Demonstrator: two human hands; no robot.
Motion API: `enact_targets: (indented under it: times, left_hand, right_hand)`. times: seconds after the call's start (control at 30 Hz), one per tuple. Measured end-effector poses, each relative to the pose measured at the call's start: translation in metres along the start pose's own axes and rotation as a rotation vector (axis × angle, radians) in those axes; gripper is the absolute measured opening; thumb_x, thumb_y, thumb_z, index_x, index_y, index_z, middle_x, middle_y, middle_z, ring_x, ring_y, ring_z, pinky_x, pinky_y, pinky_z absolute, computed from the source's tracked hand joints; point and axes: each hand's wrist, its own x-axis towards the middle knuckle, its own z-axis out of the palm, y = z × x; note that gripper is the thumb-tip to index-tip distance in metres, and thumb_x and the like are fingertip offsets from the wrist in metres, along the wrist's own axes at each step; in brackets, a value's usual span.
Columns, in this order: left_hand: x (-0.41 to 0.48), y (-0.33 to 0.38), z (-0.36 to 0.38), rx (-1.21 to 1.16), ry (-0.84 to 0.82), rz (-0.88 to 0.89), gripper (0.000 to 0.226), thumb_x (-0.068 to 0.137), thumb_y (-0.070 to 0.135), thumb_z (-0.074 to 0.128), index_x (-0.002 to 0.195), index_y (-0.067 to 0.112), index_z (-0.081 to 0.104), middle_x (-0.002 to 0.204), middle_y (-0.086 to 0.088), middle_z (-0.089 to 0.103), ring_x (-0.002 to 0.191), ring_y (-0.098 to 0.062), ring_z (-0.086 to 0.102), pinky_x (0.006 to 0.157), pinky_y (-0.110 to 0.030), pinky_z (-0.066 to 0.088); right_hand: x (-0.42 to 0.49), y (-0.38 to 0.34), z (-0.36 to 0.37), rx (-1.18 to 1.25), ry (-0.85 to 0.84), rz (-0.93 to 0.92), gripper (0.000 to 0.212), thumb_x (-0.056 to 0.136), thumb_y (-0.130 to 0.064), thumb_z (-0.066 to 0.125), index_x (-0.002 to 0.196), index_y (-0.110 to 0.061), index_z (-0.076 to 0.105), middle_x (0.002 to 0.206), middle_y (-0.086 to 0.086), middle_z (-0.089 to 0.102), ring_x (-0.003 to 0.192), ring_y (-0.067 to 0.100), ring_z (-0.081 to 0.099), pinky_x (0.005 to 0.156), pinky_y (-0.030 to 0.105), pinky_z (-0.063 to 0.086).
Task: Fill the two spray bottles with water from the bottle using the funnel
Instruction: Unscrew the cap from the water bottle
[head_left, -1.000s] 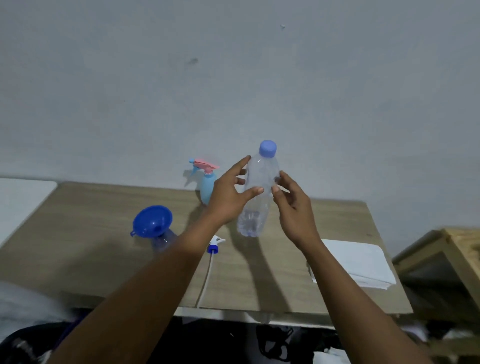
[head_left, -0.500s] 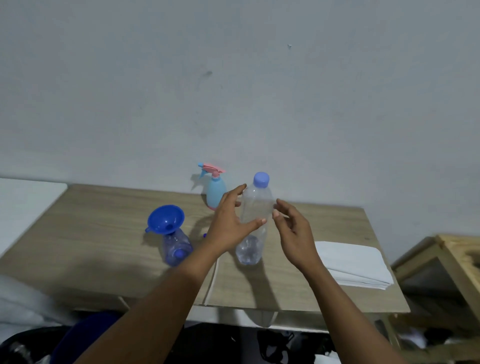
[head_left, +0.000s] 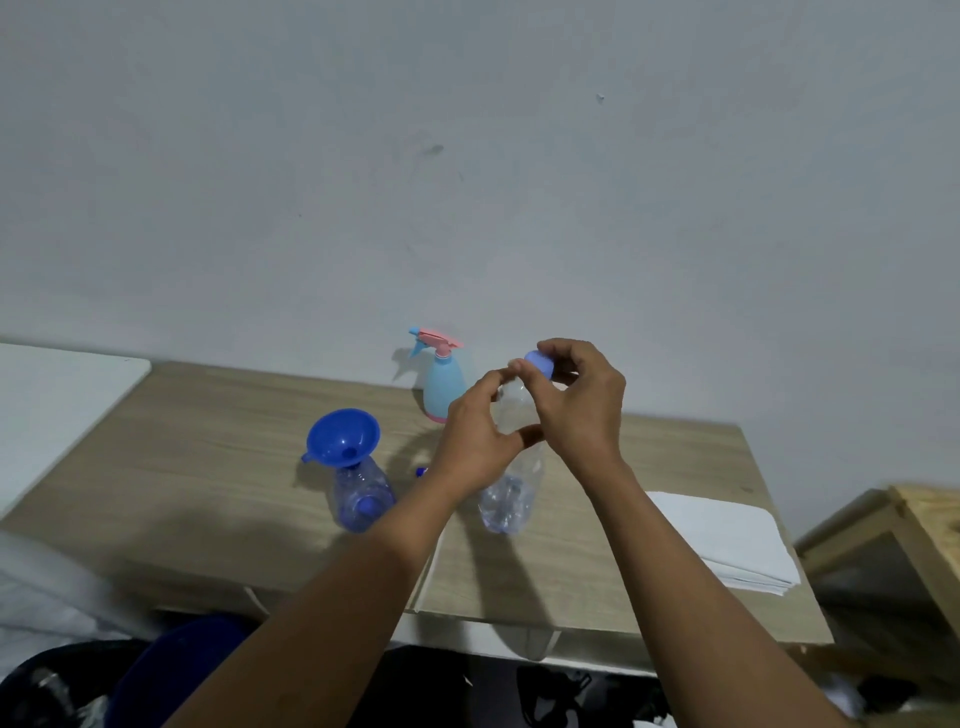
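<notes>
The wooden table (head_left: 208, 457) runs left to right against the wall, and every task item stands on its far half. A folded white cloth (head_left: 727, 540) lies at its right end, clear of the work.

The water bottle (head_left: 511, 499) stands upright near the table's middle, directly in front of me. Its long axis is vertical, so the cap sits at the top and the base rests on the wood. My left hand (head_left: 475, 441) wraps the upper body of this bottle from the left side and steadies it. My right hand (head_left: 582, 405) comes in from the right and above, and its fingertips are closed on the cap (head_left: 537, 362). The cap is thus above the left-hand grip and on the same vertical line; I judge the coming twist must turn about that line, with the left hand resisting the rotation.

To the left of the water bottle stands the clear spray bottle (head_left: 361, 499), open at the neck, with the blue funnel (head_left: 343, 439) seated in it and leaning slightly. My left hand is the nearer one to it. The light blue spray bottle (head_left: 444, 387) stands behind, by the wall, with its pink trigger head on.
</notes>
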Motion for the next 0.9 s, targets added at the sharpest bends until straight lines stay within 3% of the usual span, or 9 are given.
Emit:
enact_targets:
  times: [0.1, 0.23, 0.4, 0.53, 0.67, 0.77, 0.9]
  left_hand:
    - [0.000, 0.001, 0.000, 0.004, 0.005, 0.001, 0.072, 0.068, 0.040, 0.087, 0.132, 0.032, 0.054, 0.121, 0.017, 0.061, 0.115, -0.007, 0.056, 0.098, -0.030, 0.050]
    - [-0.001, 0.005, 0.001, -0.006, 0.003, 0.003, 0.072, 0.069, 0.039, 0.087, 0.133, 0.033, 0.053, 0.121, 0.018, 0.060, 0.113, -0.006, 0.056, 0.097, -0.027, 0.049]
    - [-0.003, 0.002, 0.002, 0.036, 0.013, 0.010, 0.070, 0.069, 0.038, 0.087, 0.131, 0.031, 0.053, 0.122, 0.017, 0.060, 0.114, -0.008, 0.055, 0.100, -0.033, 0.050]
    - [-0.003, 0.006, 0.001, 0.018, 0.028, 0.004, 0.073, 0.069, 0.040, 0.086, 0.134, 0.033, 0.052, 0.121, 0.021, 0.058, 0.112, -0.007, 0.055, 0.096, -0.026, 0.048]
    - [-0.001, 0.006, 0.001, 0.027, 0.032, -0.010, 0.073, 0.071, 0.036, 0.086, 0.135, 0.029, 0.051, 0.123, 0.016, 0.058, 0.112, -0.007, 0.055, 0.094, -0.027, 0.049]
    - [-0.002, 0.006, 0.003, 0.043, 0.029, -0.004, 0.071, 0.071, 0.034, 0.087, 0.133, 0.028, 0.052, 0.124, 0.012, 0.060, 0.114, -0.009, 0.055, 0.098, -0.033, 0.051]
    - [-0.003, 0.005, 0.001, 0.009, 0.049, -0.003, 0.073, 0.069, 0.038, 0.087, 0.133, 0.030, 0.053, 0.123, 0.017, 0.060, 0.112, -0.009, 0.056, 0.098, -0.035, 0.051]
  right_hand:
    - [-0.001, 0.005, -0.006, 0.018, -0.081, -0.010, 0.027, 0.088, -0.023, 0.075, 0.113, -0.014, 0.071, 0.105, -0.007, 0.073, 0.096, 0.006, 0.068, 0.089, 0.024, 0.056]
    - [0.001, 0.003, -0.013, 0.040, -0.201, -0.033, 0.045, 0.094, -0.023, 0.067, 0.137, -0.024, 0.055, 0.121, -0.010, 0.066, 0.105, 0.003, 0.064, 0.090, 0.017, 0.052]
    - [0.002, 0.003, -0.006, 0.044, -0.124, -0.024, 0.052, 0.085, -0.024, 0.077, 0.132, -0.023, 0.056, 0.103, -0.007, 0.063, 0.092, 0.009, 0.064, 0.088, 0.025, 0.055]
    - [0.003, 0.005, -0.013, 0.070, -0.222, -0.037, 0.051, 0.095, -0.024, 0.066, 0.143, -0.023, 0.049, 0.118, -0.009, 0.066, 0.106, 0.005, 0.063, 0.095, 0.024, 0.052]
    - [0.003, 0.003, -0.010, 0.017, -0.244, -0.035, 0.057, 0.096, -0.028, 0.064, 0.148, -0.028, 0.042, 0.121, -0.015, 0.063, 0.103, 0.001, 0.061, 0.089, 0.020, 0.051]
    - [0.003, -0.001, -0.004, 0.041, -0.134, 0.010, 0.063, 0.083, -0.029, 0.079, 0.139, -0.028, 0.049, 0.108, -0.011, 0.063, 0.094, 0.009, 0.064, 0.085, 0.023, 0.054]
    - [0.003, 0.003, -0.005, 0.155, -0.155, 0.022, 0.048, 0.089, -0.020, 0.074, 0.134, -0.022, 0.058, 0.109, -0.008, 0.069, 0.100, 0.010, 0.067, 0.093, 0.033, 0.055]
